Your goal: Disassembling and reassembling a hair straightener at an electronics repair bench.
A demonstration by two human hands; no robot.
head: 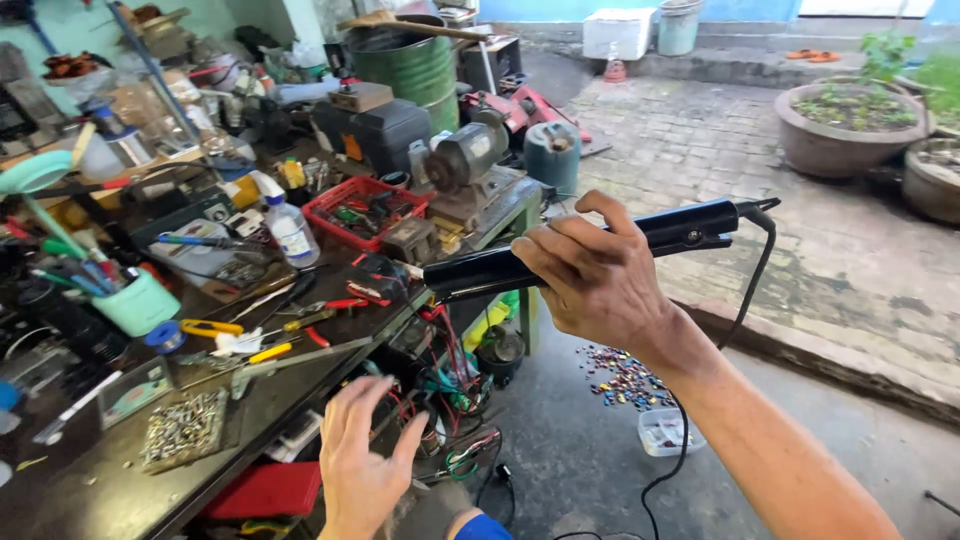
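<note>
At mid-frame the right hand (592, 280) grips a long, glossy black hair straightener (580, 250), its thin cord (720, 340) trailing down. Bottom centre, the left hand (362, 460) spreads empty fingers beside the cluttered dark desk (90, 490).

black hair iron (580, 250) (glossy), red basket (362, 205)
</note>
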